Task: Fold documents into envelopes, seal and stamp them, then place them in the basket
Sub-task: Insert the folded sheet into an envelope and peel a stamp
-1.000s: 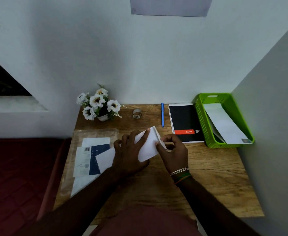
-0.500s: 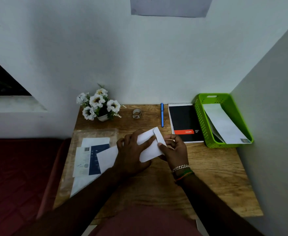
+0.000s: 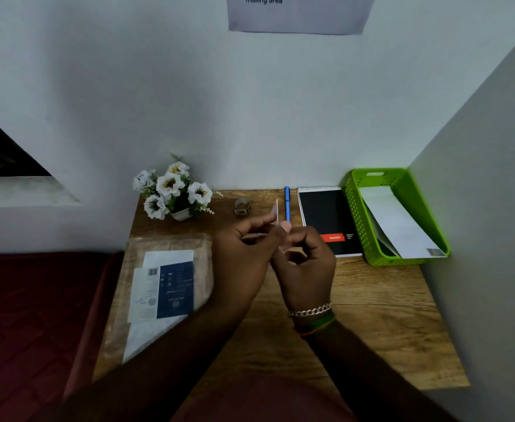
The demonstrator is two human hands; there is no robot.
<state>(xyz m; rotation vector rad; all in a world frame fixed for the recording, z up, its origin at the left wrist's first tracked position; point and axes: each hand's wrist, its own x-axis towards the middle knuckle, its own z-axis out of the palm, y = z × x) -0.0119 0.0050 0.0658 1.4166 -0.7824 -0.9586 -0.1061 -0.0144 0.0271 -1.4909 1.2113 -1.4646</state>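
Observation:
Both my hands hold a white envelope [image 3: 276,211] upright above the wooden desk [image 3: 372,315], so I see only its thin edge. My left hand [image 3: 244,254] pinches it from the left with thumb and fingers. My right hand [image 3: 305,263] curls around its lower right side. Most of the envelope is hidden behind my fingers. The green basket [image 3: 353,208] stands at the back right corner and holds white envelopes [image 3: 396,223], one with a stamp at its near corner.
A clear plastic sleeve with white papers and a blue booklet [image 3: 174,287] lies at the left. A flower pot [image 3: 174,193], a tape roll [image 3: 242,206], a blue pen [image 3: 287,202] and a black notepad [image 3: 326,214] line the back. Walls close in behind and on the right.
The envelope lay flat on the desk under my left hand; both hands have lifted it and turned it on edge.

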